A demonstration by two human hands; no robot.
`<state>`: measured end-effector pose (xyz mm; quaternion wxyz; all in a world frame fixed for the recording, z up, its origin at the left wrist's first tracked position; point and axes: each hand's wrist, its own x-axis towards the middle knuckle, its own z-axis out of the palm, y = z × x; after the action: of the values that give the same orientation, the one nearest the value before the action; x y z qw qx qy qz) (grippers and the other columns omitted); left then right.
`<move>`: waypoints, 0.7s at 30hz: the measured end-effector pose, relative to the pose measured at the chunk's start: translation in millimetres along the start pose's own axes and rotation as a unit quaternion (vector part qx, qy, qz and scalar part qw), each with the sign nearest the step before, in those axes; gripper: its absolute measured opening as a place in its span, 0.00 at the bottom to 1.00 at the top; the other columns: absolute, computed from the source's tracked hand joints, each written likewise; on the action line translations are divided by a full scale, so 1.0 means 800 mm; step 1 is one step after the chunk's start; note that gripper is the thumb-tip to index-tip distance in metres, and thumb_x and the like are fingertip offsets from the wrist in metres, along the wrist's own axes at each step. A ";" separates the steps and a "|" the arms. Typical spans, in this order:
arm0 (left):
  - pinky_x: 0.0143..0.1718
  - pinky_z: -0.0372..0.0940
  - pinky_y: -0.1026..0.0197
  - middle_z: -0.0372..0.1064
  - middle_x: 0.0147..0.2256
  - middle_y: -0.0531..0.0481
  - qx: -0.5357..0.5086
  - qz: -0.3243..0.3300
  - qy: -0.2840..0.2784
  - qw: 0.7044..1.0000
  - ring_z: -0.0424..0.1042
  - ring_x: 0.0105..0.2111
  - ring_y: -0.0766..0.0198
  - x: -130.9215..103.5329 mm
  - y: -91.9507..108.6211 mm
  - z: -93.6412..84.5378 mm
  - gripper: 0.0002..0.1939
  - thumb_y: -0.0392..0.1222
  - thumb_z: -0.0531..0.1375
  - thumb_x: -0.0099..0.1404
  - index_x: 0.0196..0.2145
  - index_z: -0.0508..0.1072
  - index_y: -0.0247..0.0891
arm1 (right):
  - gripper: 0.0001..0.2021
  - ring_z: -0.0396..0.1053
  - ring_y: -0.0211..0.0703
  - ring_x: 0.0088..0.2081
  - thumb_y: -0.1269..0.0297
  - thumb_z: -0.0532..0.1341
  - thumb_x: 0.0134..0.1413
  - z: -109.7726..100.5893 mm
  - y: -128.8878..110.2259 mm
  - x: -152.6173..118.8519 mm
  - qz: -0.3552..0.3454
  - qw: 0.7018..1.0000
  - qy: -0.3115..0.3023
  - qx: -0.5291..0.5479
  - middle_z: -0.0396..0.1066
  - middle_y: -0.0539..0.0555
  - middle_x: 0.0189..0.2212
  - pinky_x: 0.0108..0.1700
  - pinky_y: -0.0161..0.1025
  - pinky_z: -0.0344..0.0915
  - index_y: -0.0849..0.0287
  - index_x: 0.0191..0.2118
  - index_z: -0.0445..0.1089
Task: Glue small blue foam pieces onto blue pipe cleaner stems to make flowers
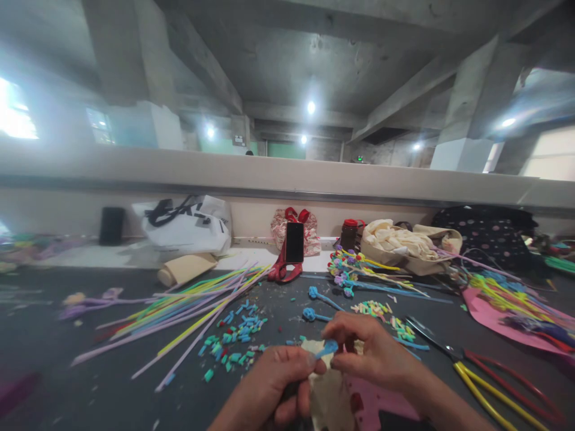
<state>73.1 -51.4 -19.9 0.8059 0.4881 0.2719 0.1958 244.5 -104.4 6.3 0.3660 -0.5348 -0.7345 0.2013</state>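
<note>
My left hand [287, 377] pinches a short blue pipe cleaner [327, 348] between thumb and forefinger. The fingers of my right hand [366, 347] are curled around its other, rounded end. Beneath both hands lie a cream scrap [330, 395] and a pink sheet [381, 400]. Just beyond them, two blue pipe cleaner stems with knotted heads [313, 293] rest on the dark table. Small cut pieces, mostly blue and green [245, 329], are scattered to the left of my hands. Scissors [456, 356] with red and yellow handles lie open to the right.
Long pastel pipe cleaners [197, 317] fan out on the left near a rolled brown sheet [186, 269]. Behind stand a phone [294, 242], a red-lidded bottle [349, 233], a white bag [188, 227] and a cloth-filled box [408, 248]. Finished-looking colourful stems [345, 269] lie before the bottle.
</note>
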 end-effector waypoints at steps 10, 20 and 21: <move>0.09 0.32 0.71 0.61 0.08 0.55 0.009 -0.003 -0.009 1.000 0.43 0.05 0.79 -0.002 0.000 0.003 0.12 0.45 0.57 0.49 0.22 0.71 0.30 | 0.10 0.61 0.33 0.24 0.74 0.62 0.37 0.003 0.002 -0.001 0.016 1.000 -0.010 -0.003 0.65 0.46 0.24 0.26 0.29 0.58 0.59 0.32 0.70; 0.10 0.31 0.70 0.61 0.09 0.55 0.009 -0.003 -0.005 1.000 0.42 0.06 0.79 0.000 0.000 0.003 0.11 0.44 0.57 0.50 0.25 0.71 0.31 | 0.08 0.61 0.34 0.24 0.74 0.61 0.38 0.005 0.003 0.000 0.012 1.000 -0.001 -0.005 0.65 0.46 0.23 0.26 0.30 0.57 0.59 0.30 0.70; 0.10 0.31 0.70 0.61 0.09 0.55 0.008 -0.003 -0.006 1.000 0.42 0.06 0.79 0.000 0.000 0.003 0.12 0.44 0.57 0.50 0.25 0.71 0.30 | 0.08 0.60 0.34 0.24 0.74 0.61 0.38 0.005 0.003 0.000 0.011 1.000 0.000 -0.009 0.65 0.46 0.23 0.26 0.30 0.56 0.59 0.29 0.70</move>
<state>74.5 -53.0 -19.0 0.8042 0.4950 0.2699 0.1880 242.8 -102.7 1.8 0.3592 -0.5463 -0.7300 0.1989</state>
